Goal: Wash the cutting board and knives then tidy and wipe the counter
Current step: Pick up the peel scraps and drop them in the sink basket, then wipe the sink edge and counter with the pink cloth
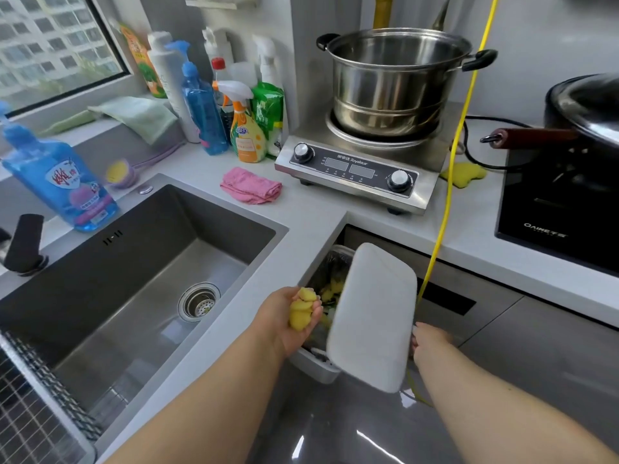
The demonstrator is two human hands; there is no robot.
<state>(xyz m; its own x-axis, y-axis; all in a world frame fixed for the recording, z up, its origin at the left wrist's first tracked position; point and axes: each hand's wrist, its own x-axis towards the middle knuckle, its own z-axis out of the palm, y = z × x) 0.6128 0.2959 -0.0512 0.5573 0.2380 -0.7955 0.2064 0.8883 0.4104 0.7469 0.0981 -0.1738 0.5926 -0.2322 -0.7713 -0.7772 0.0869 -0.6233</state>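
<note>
Grey counter (pixel 321 209) wraps round the corner of this kitchen, with a steel sink (pixel 140 262) sunk into it on the left and a window behind. Near the corner, below the counter edge, a bin (pixel 318 360) stands open with yellow scraps inside.

Both bare forearms reach forward from the near edge. The left hand (pixel 288 319) is turned palm up beside the bin's left rim, fingers cupped round a small heap of yellow slices (pixel 301 313). The right hand (pixel 428 343) grips the near right edge of the white cutting board (pixel 371 316), which is tilted steeply over the bin, its far end raised. Its fingers are hidden behind the board.

On the far counter a steel cooker (pixel 351 169) reads "Royalstar" between its two knobs, and a steel pot (pixel 398 82) sits on it. At the right a black hob (pixel 562 209) is marked "OAINE", under a dark wok (pixel 589 108) with a reddish handle. A pink cloth (pixel 249 185) lies between sink and cooker. Spray bottles (pixel 214 95) crowd the far corner; their labels are too blurred to read. A blue bottle (pixel 63 185) stands at the sink's far left. A yellow cord (pixel 459 128) hangs down the right of the scene, past a yellow sponge (pixel 465 174).
</note>
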